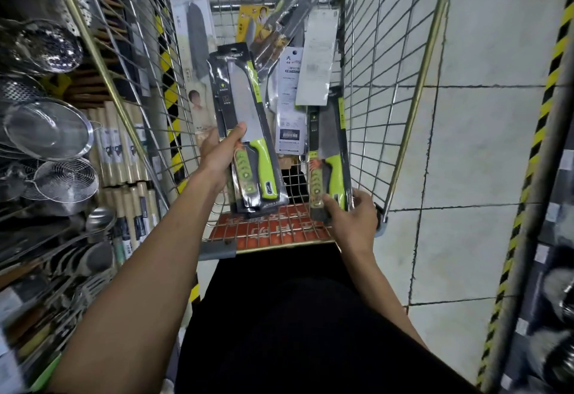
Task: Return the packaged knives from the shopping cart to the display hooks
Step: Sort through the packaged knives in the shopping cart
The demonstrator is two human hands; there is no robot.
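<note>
Left hand [222, 151] clamped round a stack of green-handled knife packs [248, 120], held above the basket. Right hand [352, 216] curled on the foot of a matching pack [329, 157] that leans on the right wall of the shopping cart [388, 52]. Other packs lie inside: grey-blade pack [194, 39] at left, white-backed card [316, 58] at right, yellow pack [248, 25] at far end. Display hooks not in view; strainers [46, 132] hang at left. Judgement: gathering stage, no hanging visible, most of the task left.
</note>
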